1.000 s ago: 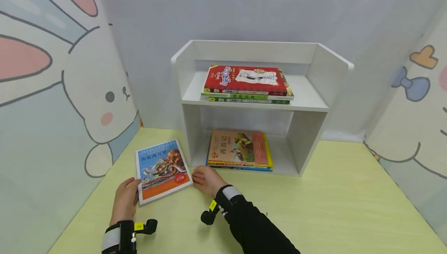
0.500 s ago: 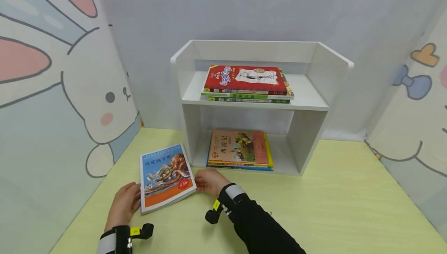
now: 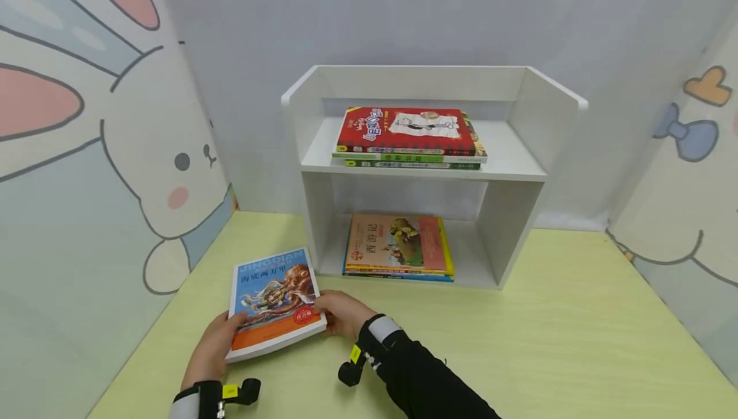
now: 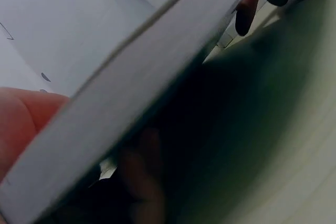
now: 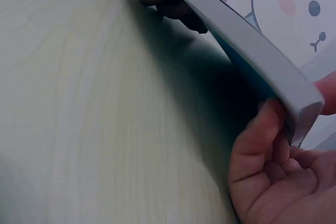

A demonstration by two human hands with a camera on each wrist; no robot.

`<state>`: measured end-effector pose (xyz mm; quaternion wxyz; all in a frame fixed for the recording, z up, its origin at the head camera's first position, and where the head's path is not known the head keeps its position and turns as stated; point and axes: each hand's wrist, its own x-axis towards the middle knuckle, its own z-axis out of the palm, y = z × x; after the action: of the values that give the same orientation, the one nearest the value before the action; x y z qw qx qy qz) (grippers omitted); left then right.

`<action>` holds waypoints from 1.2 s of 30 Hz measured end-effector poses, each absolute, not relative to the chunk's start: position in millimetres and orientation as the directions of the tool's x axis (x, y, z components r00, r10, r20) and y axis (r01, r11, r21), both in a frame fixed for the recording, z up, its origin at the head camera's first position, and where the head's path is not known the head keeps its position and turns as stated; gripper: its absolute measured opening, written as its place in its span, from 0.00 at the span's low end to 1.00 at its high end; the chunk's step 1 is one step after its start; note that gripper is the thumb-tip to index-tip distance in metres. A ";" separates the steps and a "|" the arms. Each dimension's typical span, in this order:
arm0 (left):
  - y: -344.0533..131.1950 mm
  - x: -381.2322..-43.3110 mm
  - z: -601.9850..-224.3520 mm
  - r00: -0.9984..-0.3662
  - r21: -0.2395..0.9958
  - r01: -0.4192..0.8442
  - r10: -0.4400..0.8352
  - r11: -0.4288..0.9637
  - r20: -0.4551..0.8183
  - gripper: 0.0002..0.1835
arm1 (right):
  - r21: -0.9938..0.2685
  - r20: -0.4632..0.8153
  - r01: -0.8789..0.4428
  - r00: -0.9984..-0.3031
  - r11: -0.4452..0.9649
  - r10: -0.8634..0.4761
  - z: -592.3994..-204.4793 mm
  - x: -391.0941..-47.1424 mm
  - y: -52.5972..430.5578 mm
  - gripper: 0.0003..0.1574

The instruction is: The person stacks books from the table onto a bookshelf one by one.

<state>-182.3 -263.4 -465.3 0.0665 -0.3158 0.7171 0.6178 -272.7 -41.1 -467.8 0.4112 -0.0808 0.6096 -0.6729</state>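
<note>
A thick paperback book (image 3: 275,303) with a blue and orange cover, an octopus picture and a red round badge is held between both hands at the table's left. My left hand (image 3: 213,347) grips its left edge, thumb on the cover and fingers underneath. On the right edge, my right hand (image 3: 344,313) pinches it the same way. In the right wrist view the book's page block (image 5: 257,40) is tilted, with curled fingers (image 5: 262,129) below it and a shadow on the table. The left wrist view shows the book's pale page edge (image 4: 121,82) close up.
Behind the hands stands a white two-level shelf (image 3: 519,214). Its upper level bears a stack topped by a red book (image 3: 406,131); the lower one bears a stack topped by an orange-brown book (image 3: 398,243). Rabbit-print panels (image 3: 155,150) flank the pale yellow table (image 3: 576,329).
The book came nearer and its near edge rose from the table. Both hands went from touching its side edges to gripping it, thumbs on the cover. The shelf stacks stayed put.
</note>
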 end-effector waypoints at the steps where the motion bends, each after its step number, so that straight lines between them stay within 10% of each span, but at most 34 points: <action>1: -262.4 -181.4 -467.5 -0.791 0.843 -0.537 -0.370 0.039 -0.487 0.43 | -0.891 -0.388 0.446 -0.643 0.089 -0.660 -469.1 -270.9 -42.0 0.37; 36: -251.4 -138.7 -446.4 -0.845 0.870 -0.473 -0.350 0.137 -0.404 0.46 | -0.839 -0.323 0.508 -0.753 -0.195 -0.574 -447.0 -200.2 -48.7 0.32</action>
<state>-138.7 -251.4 -446.4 0.0513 -0.2735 0.7523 0.5972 -200.2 -48.7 -447.0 0.3500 -0.0311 0.5294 -0.7722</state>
